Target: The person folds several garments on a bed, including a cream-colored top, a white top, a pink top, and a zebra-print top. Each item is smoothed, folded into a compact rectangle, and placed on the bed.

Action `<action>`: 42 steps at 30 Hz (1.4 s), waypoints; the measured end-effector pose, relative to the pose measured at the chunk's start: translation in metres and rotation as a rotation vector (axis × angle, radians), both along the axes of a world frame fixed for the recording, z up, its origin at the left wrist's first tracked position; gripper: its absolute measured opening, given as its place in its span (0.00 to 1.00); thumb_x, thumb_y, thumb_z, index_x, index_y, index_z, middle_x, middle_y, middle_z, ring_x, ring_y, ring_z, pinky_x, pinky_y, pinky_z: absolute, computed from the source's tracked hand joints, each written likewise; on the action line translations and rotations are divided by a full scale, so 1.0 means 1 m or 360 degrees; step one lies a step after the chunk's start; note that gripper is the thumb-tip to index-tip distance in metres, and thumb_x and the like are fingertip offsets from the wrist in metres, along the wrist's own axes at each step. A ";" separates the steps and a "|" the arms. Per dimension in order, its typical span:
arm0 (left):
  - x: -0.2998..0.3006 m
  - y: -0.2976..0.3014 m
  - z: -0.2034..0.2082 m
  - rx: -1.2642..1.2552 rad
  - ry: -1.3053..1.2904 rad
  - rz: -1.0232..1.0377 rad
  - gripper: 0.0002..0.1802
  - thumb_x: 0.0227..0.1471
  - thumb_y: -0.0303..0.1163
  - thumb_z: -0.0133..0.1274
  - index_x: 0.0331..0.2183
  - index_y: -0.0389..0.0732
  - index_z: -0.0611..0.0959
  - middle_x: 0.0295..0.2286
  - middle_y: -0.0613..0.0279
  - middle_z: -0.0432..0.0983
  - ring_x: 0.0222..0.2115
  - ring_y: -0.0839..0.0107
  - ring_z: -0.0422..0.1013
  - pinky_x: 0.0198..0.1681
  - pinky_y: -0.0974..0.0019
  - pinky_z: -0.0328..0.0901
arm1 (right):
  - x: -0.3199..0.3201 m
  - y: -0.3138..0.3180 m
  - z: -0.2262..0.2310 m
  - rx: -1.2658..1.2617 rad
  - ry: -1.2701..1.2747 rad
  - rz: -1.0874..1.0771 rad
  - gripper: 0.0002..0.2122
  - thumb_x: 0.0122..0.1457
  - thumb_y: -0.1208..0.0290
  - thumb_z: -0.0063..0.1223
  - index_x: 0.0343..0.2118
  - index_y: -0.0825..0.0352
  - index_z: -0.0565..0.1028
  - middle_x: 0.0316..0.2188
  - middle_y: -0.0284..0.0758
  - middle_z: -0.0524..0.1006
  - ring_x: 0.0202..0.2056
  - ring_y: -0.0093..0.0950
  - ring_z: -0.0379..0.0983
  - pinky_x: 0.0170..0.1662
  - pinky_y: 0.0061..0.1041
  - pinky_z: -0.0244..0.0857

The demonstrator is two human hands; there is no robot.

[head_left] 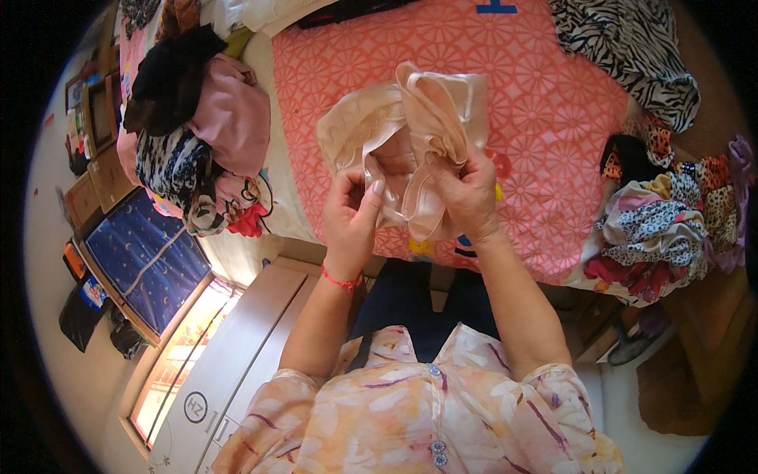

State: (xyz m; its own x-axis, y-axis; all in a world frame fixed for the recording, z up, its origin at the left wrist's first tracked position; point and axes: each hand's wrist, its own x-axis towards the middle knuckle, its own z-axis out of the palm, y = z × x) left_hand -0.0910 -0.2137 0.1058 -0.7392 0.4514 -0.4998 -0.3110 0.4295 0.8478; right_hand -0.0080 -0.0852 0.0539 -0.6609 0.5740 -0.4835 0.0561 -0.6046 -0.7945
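A shiny peach-beige satin garment, with folded edges and a looped band, is held up over the bed in front of me; its exact kind I cannot make out. My left hand pinches its near left edge between thumb and fingers, a red string bracelet at the wrist. On the other side, my right hand grips the gathered band and cloth. Between my hands the garment gapes, showing its inner side. Its far part spreads beyond my fingers above the pink patterned bedsheet.
Piled clothes in black, pink and mixed prints lie at the left. A zebra-print cloth hangs at the far right, and a heap of printed clothes sits at the right edge. A pale cabinet stands at the near left.
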 end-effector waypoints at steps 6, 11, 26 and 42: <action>-0.011 0.009 -0.026 -0.0409 0.0706 -0.0146 0.17 0.46 0.28 0.56 0.39 0.38 0.71 0.29 0.61 0.70 0.28 0.71 0.69 0.32 0.69 0.65 | -0.004 -0.023 -0.016 0.0277 -0.0070 0.0059 0.07 0.51 0.78 0.54 0.34 0.68 0.73 0.24 0.27 0.71 0.27 0.15 0.64 0.29 0.18 0.60; -0.032 0.032 -0.035 -0.0820 0.1336 -0.0586 0.15 0.44 0.28 0.55 0.37 0.38 0.74 0.28 0.54 0.72 0.28 0.60 0.71 0.32 0.60 0.65 | -0.007 -0.023 -0.023 0.0625 -0.0132 0.0163 0.05 0.51 0.78 0.53 0.32 0.69 0.73 0.22 0.36 0.71 0.24 0.23 0.68 0.29 0.22 0.62; -0.042 0.007 -0.025 0.0270 -0.0018 0.0606 0.11 0.59 0.34 0.46 0.36 0.36 0.76 0.28 0.67 0.74 0.27 0.80 0.69 0.31 0.76 0.65 | -0.008 -0.009 -0.027 0.1129 0.0141 0.0294 0.15 0.45 0.79 0.55 0.39 0.65 0.74 0.26 0.39 0.75 0.25 0.36 0.73 0.27 0.29 0.66; 0.001 -0.005 -0.021 -0.0181 0.0578 0.0030 0.16 0.47 0.26 0.58 0.39 0.36 0.73 0.24 0.66 0.67 0.22 0.77 0.62 0.26 0.74 0.60 | -0.045 -0.010 -0.033 0.0962 -0.0030 0.0740 0.10 0.51 0.73 0.50 0.37 0.67 0.72 0.29 0.47 0.75 0.33 0.46 0.72 0.33 0.40 0.66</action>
State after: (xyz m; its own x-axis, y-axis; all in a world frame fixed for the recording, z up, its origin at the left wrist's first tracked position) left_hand -0.0897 -0.2192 0.0852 -0.8851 0.3926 -0.2498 -0.0079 0.5242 0.8516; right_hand -0.0526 -0.0950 0.0213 -0.8939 0.4072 -0.1874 0.2157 0.0244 -0.9762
